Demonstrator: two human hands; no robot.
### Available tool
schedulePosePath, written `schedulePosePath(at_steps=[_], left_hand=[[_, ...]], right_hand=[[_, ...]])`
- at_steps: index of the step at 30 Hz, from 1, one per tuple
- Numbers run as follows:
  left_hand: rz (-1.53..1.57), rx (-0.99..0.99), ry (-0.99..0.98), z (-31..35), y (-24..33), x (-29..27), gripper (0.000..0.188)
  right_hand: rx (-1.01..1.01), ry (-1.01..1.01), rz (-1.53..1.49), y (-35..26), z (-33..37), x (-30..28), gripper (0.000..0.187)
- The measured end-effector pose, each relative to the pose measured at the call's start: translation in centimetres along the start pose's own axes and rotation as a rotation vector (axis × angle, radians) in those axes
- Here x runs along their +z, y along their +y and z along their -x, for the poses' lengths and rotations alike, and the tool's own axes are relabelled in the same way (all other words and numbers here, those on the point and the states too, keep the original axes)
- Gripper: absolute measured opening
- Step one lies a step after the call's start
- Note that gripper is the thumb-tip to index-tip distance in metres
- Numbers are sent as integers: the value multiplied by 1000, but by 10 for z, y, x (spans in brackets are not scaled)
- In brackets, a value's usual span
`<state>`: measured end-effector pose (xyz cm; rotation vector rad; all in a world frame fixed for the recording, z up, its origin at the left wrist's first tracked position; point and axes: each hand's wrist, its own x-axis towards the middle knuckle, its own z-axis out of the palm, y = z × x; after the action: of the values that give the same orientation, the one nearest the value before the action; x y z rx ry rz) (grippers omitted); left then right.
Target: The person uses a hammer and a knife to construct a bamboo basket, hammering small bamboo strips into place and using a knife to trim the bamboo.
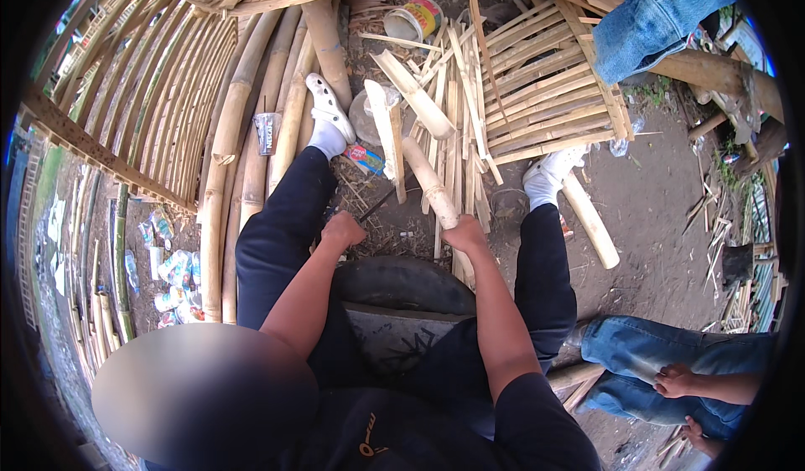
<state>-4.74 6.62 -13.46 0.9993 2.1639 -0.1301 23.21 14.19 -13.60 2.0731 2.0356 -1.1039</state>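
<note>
The left hand (344,233) was closed in a fist around a thin dark tool (376,205), whose free length slanted forward and toward the right. The right hand (465,235) gripped the near end of a pale bamboo piece (432,184), which ran forward and slightly left, its far end beside an upright split length (384,131). The two hands were apart, with a narrow stretch of ground between them and the tool's tip short of the bamboo piece.

Just behind the hands, a black curved rim (402,280) bounded the space between the thighs. To the left of the left hand, the trousered leg (281,228) stood close, and beyond it long bamboo poles (235,169) edged that side. Ahead of the right hand, loose slats (457,111) crowded the ground up to the border of a slatted panel (549,81). To the right of the right hand, past the other leg, a bamboo length (589,221) lay on brown soil (658,219) that stretched outward; farther back on that side were a co-worker's jeans (654,349).
</note>
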Motion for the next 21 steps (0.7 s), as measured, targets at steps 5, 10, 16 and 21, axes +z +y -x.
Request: schedulePosePath(at_steps=[5,10,16,21], left_hand=[[22,-3,-26,-6,-4,8,37],[1,33,42,1,1,16,38],[2,69,34,-6,4,13,43],[25,15,-57,-12,2,22,46]], right_hand=[[5,-35,31,1,0,5,47],[29,-20,14,3,-2,9,49],[48,-63,-18,0,1,3,49],[49,-53,-15,-7,4,-6,47]])
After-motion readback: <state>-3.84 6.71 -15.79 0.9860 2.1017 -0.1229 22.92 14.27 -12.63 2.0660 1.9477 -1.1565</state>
